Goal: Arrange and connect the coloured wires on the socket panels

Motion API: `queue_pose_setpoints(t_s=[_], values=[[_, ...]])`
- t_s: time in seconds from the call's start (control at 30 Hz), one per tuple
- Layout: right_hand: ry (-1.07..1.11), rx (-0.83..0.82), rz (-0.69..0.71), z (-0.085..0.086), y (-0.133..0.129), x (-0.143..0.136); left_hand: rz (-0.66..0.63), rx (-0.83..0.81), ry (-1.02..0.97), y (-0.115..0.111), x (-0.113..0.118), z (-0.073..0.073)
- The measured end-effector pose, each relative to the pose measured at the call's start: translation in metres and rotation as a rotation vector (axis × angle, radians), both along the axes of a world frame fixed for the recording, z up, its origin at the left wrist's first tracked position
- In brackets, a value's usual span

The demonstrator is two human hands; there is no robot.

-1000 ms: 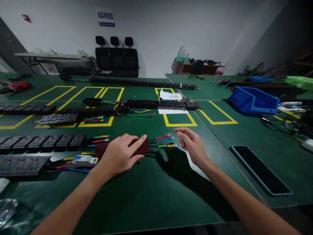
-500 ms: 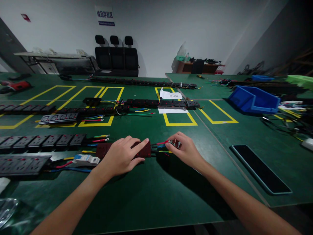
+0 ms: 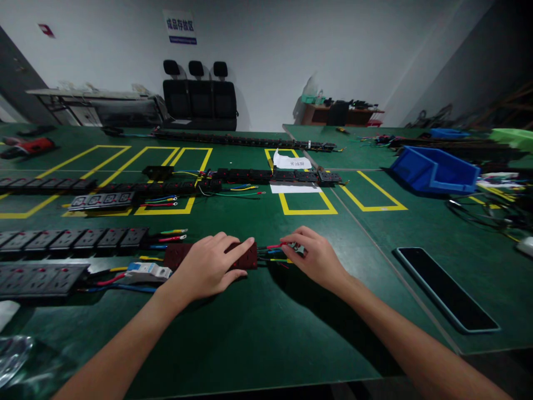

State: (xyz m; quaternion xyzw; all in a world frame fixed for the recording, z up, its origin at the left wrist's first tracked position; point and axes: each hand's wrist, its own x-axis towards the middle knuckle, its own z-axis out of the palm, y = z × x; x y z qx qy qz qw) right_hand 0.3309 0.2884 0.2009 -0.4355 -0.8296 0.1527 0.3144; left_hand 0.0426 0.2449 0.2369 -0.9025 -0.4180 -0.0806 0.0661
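A dark red socket strip [image 3: 245, 256] lies on the green table in front of me. My left hand [image 3: 210, 264] spans it, fingers over the top and thumb along the near side, covering its middle. Several thin wires come out of the strip's right end. Among them is a red wire [image 3: 273, 246], its end pinched between the thumb and fingers of my right hand [image 3: 312, 255]. A blue wire [image 3: 275, 252] and a yellow-green wire [image 3: 278, 260] run just below it. My right fingers partly hide the wire ends.
Black socket strips [image 3: 87, 240] and a white circuit breaker [image 3: 147, 272] with wires lie to the left. A phone [image 3: 445, 289] rests at the right, with a blue bin [image 3: 433, 169] behind it. Farther back are more strips [image 3: 250, 175] and a paper sheet [image 3: 291, 161].
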Motion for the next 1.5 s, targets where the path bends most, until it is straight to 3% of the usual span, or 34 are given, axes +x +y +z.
queue_pose_setpoints(t_s=[0.43,1.2,1.5], values=[[0.046,0.034,-0.01,-0.0021,0.0,-0.0033,-0.003,-0.012,-0.012,-0.0016,0.0011,-0.0005],[-0.061,-0.224,0.008,0.0035,0.0001,-0.0026,0.006,-0.039,0.018,-0.0015,-0.0009,-0.0037],[-0.124,-0.151,0.038,-0.0031,0.0007,0.0004,0.022,-0.104,0.049,-0.0043,0.0022,0.001]])
